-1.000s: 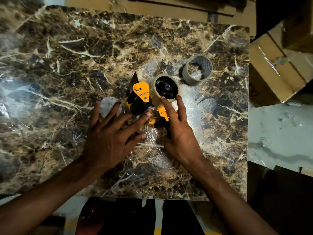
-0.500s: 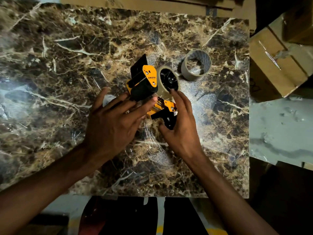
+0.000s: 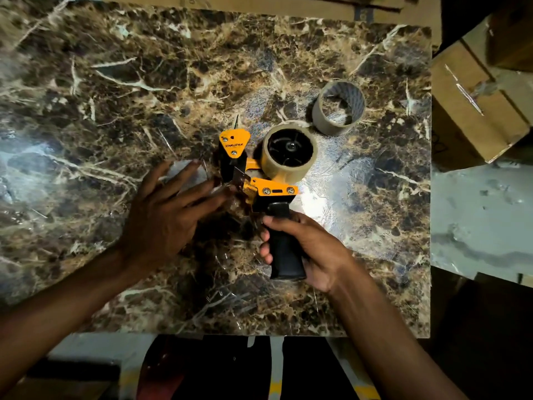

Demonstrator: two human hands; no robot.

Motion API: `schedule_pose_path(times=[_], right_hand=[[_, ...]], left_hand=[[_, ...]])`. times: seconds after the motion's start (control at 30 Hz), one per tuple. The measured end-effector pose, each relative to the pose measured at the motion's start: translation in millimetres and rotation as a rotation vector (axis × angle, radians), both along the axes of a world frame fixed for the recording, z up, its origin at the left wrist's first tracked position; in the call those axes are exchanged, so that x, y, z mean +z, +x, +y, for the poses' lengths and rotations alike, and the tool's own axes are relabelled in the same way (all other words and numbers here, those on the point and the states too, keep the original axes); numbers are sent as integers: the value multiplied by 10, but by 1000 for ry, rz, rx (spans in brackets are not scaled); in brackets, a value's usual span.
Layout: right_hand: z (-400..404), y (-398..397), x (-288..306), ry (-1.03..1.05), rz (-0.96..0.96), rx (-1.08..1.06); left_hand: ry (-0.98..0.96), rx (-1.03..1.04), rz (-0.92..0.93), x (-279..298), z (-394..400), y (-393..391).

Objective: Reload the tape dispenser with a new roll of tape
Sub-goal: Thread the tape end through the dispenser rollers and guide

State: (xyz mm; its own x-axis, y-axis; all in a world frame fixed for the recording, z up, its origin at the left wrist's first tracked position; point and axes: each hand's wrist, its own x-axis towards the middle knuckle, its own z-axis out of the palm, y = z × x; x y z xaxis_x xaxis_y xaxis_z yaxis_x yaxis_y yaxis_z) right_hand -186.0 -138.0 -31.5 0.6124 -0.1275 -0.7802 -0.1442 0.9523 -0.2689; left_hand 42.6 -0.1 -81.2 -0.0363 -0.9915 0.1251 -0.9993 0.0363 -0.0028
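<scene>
So on the marble table (image 3: 115, 82), the left hand (image 3: 170, 215) sits spread flat, fingers loose and gripping nothing, tips reaching right toward the cutter end of the tape dispenser (image 3: 253, 174). Some clear tape film seems to lie under them, hard to tell. The orange-and-black dispenser is mid-table with the tape roll (image 3: 288, 153) already seated on its wheel. The right hand (image 3: 305, 249) is wrapped tight around the black handle (image 3: 284, 252). Further right and farther back, an empty cardboard core (image 3: 339, 106) stands just beside the roll. Cardboard boxes (image 3: 473, 111) at far right.
</scene>
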Motion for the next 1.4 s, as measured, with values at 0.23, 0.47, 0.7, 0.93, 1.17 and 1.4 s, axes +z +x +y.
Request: schedule_pose_path(times=[0.23, 0.47, 0.7, 0.93, 1.17, 1.4], right_hand=[[140, -3, -6, -749, 130, 188], [218, 61, -97, -979, 299, 303], [302, 118, -69, -1035, 330, 414], [347, 73, -234, -1168, 531, 611], [410, 75, -302, -1239, 608, 706], [459, 88, -272, -1337, 646, 616]], left_hand=[[52, -17, 35, -208, 80, 125], [83, 8, 36, -348, 30, 10], [129, 4, 49, -362, 11, -54], [172, 41, 60, -450, -11, -61], [155, 128, 112, -469, -33, -157], [32, 204, 234, -495, -77, -329]])
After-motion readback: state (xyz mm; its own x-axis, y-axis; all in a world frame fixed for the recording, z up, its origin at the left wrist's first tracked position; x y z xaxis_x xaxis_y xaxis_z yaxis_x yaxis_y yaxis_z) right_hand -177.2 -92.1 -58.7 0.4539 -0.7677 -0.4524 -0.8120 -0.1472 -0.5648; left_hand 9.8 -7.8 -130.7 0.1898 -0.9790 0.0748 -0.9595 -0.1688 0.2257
